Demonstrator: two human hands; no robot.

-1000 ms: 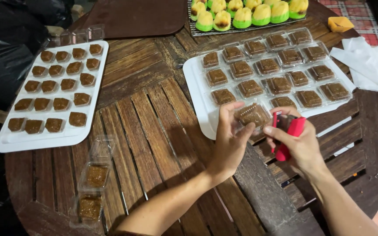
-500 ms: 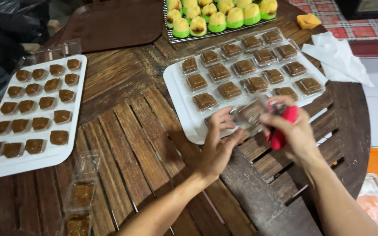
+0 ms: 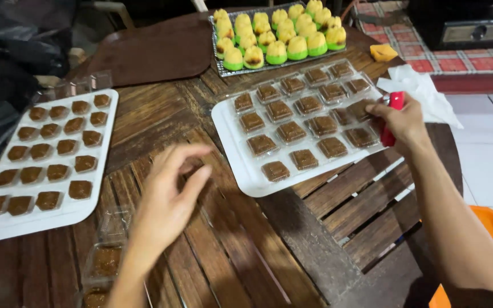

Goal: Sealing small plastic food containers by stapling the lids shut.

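A red tool is gripped in the right hand at the right tray's far edge. The left hand, fingers loosely spread and empty, is held over the counter, left of that tray and nearer the packed sweets below it.

Red stapler: upright, gripped at right edge of white tray. Boxed brown cake lies just beside it, lid shut.

Two white trays, roughly sixteen yellow-green cakes, two hands, one red tool
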